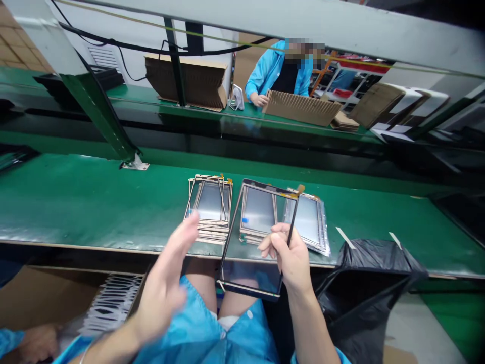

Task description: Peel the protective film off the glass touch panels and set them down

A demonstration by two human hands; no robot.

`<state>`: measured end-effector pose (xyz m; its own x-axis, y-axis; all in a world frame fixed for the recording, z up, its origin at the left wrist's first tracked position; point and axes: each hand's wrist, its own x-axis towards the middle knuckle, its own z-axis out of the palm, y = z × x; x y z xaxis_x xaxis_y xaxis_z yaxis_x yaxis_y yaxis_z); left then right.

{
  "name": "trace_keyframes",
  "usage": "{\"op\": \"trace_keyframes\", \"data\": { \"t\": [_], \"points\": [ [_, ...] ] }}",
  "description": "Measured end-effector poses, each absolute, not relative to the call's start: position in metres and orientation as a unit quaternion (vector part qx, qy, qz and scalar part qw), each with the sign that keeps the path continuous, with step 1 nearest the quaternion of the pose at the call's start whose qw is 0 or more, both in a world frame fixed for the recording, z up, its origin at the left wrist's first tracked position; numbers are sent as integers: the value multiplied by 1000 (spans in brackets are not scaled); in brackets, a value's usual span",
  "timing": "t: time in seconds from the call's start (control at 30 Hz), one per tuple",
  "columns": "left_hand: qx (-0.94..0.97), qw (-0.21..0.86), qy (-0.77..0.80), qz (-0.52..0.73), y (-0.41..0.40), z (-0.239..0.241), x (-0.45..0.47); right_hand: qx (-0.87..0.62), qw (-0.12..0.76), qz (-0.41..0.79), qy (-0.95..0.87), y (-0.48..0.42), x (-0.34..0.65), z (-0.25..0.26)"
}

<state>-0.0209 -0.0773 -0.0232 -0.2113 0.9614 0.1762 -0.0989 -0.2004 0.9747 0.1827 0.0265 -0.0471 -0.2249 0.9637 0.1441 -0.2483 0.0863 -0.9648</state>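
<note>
My right hand (293, 255) grips the right edge of a black-framed touch screen panel (252, 275), holding it tilted above the bench's front edge. The panel is see-through, with an orange flex tab at its top right corner. Left of the panel, my left hand (162, 283) is raised, slightly blurred, fingers stretched out and holding nothing. Behind the fingertips stands a left stack of similar panels (210, 202), its top pieces askew. A middle stack (259, 210) shows through the held panel. To its right lies a third stack (308, 217) with clear film at its edge.
A black plastic bag (373, 263) is taped to the bench (94, 207) at right. A green post (100, 116) rises at left. Lower left, a carton (56, 283) holds white dividers beside another person's hand (38, 344). Across the bench, a person in blue handles a cardboard divider (303, 108).
</note>
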Motion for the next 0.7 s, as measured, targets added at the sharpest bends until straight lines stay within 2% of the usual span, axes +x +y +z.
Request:
{"op": "trace_keyframes", "data": {
  "t": [0.03, 0.13, 0.2, 0.27, 0.33, 0.4, 0.5, 0.7],
  "points": [
    [444, 457, 450, 626, -69, -24, -24, -329, 503, 592, -537, 27, 182, -45],
    [388, 661, 374, 523, -45, -33, -21, -296, 446, 602, -593, 33, 175, -41],
    [356, 728, 347, 471, -37, -38, -15, -304, 421, 562, -644, 39, 170, -40],
    [328, 724, 355, 492, -34, -40, -10, -356, 443, 427, -703, 41, 168, -41],
    [289, 697, 372, 541, -33, -41, -10, -397, 480, 238, -745, 34, 166, -42],
    [248, 669, 379, 590, -32, -40, -12, -371, 488, 119, -782, 19, 162, -43],
    [215, 633, 377, 641, -29, -38, -17, -292, 445, 99, -841, -10, 150, -43],
    [225, 595, 396, 662, -30, -30, -16, -284, 404, 120, -861, -27, 128, -41]
  ]
}}
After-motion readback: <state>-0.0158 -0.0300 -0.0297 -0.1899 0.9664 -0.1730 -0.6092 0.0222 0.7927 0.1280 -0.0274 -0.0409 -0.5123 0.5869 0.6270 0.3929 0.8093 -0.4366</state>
